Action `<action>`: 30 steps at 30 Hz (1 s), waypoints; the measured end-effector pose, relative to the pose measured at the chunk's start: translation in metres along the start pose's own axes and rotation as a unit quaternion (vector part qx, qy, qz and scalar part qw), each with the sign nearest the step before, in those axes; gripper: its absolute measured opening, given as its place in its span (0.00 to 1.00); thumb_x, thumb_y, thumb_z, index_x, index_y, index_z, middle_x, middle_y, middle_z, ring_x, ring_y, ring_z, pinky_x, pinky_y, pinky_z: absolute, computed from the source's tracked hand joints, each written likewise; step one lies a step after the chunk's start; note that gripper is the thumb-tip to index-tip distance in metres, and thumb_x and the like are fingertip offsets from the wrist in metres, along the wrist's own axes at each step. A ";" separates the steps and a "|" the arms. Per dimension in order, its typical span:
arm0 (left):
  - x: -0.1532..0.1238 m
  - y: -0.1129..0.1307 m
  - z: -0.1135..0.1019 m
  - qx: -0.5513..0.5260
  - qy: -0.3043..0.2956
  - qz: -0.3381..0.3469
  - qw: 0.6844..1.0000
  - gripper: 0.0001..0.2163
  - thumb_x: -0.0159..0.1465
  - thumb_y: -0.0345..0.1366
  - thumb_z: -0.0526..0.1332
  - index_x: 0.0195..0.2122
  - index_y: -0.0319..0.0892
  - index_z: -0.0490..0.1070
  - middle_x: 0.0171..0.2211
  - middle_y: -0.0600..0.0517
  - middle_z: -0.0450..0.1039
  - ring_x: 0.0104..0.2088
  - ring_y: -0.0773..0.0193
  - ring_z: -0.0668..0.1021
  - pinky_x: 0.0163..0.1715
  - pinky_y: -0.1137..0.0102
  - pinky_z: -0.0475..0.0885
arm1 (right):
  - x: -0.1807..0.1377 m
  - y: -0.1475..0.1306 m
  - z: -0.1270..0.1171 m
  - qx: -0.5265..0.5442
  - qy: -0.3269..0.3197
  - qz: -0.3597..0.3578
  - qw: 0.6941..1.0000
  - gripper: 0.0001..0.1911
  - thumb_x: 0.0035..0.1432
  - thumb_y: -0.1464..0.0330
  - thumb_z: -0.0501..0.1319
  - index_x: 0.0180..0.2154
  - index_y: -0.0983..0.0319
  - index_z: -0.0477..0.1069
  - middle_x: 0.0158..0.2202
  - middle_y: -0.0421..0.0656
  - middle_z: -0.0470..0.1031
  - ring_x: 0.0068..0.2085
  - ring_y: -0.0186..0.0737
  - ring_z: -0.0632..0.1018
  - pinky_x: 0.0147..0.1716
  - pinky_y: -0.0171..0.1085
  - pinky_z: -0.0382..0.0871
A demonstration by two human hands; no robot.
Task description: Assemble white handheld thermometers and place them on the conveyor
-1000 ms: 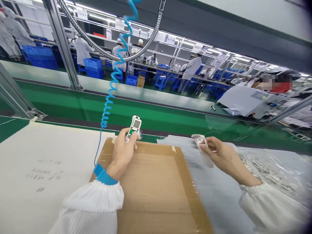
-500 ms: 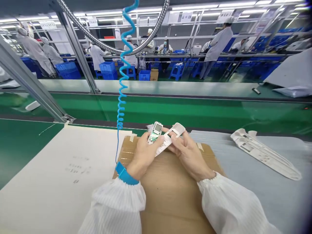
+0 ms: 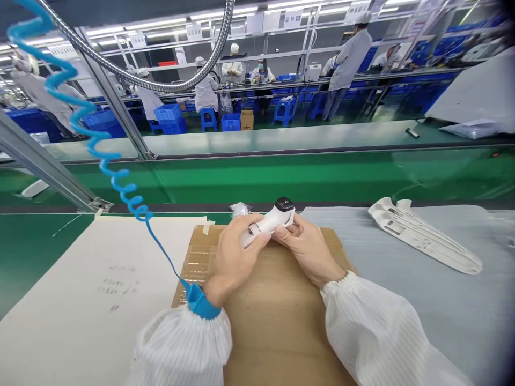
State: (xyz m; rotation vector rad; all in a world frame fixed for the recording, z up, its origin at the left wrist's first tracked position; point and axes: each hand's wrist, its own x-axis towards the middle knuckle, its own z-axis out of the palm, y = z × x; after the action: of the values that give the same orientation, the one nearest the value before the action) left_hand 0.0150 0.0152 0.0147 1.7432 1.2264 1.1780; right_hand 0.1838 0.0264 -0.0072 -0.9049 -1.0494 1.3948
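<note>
Both hands (image 3: 237, 262) around white device (image 3: 269, 222)

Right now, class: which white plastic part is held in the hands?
The white device with the dark tip, in the left hand and right hand; the long moulded strip lies apart on the plastic sheet.

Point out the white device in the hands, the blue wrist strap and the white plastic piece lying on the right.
White device (image 3: 267, 225): head view, point on its white casing.
Blue wrist strap (image 3: 200, 301): head view, point on the middle of the band.
White plastic piece (image 3: 418, 236): head view, point on its middle.
</note>
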 end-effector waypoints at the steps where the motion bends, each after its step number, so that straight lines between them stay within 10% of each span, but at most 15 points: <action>1: 0.000 0.000 0.000 -0.004 -0.001 -0.001 1.000 0.12 0.65 0.37 0.65 0.50 0.47 0.75 0.51 0.50 0.76 0.51 0.57 0.77 0.54 0.64 0.70 | 0.000 0.000 0.000 -0.001 0.001 -0.001 1.000 0.27 0.51 0.56 0.74 0.50 0.58 0.72 0.46 0.46 0.83 0.47 0.48 0.82 0.55 0.48 0.71; 23: -0.002 0.007 0.006 -0.097 0.003 -0.085 0.992 0.11 0.64 0.40 0.65 0.46 0.45 0.75 0.45 0.50 0.80 0.45 0.59 0.80 0.46 0.68 0.74 | -0.001 -0.002 -0.002 -0.019 0.052 -0.011 0.998 0.23 0.47 0.53 0.75 0.41 0.56 0.75 0.44 0.44 0.83 0.50 0.47 0.79 0.55 0.44 0.68; 30: -0.005 0.010 0.007 0.036 -0.032 -0.016 0.999 0.13 0.70 0.41 0.58 0.53 0.48 0.73 0.50 0.51 0.78 0.48 0.57 0.79 0.49 0.65 0.72 | 0.000 -0.006 0.006 0.053 0.045 0.015 0.997 0.24 0.51 0.47 0.70 0.42 0.57 0.75 0.48 0.46 0.81 0.53 0.50 0.78 0.57 0.48 0.69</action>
State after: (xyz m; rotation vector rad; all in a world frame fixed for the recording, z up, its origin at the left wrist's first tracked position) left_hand 0.0238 0.0065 0.0200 1.7927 1.2686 1.0630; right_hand 0.1804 0.0255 -0.0001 -0.8996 -0.8892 1.4091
